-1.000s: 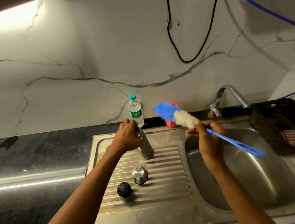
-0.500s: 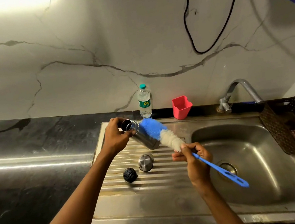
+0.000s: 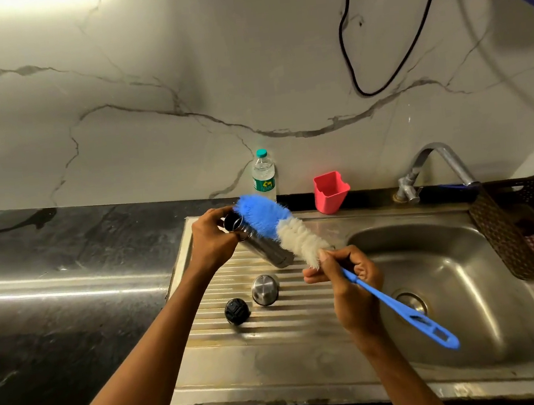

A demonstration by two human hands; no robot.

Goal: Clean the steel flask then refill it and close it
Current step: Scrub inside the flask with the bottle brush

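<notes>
Fingers of the left hand (image 3: 211,238) grip the tilted cylindrical steel flask (image 3: 264,247); the right hand (image 3: 347,279) pinches the blue-and-white bristle brush (image 3: 282,229). Both are above the ribbed stainless drainboard (image 3: 290,299), set in a black stone counter (image 3: 49,260) below a veined white marble wall (image 3: 147,99).

Both forearms reach forward, the left hand (image 3: 211,238) curled in a grip with its thumb on top, the right hand (image 3: 347,279) pinching with bent fingers.

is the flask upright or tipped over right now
Tipped: the steel flask leans with its open mouth toward the left hand, base on the drainboard.
</notes>
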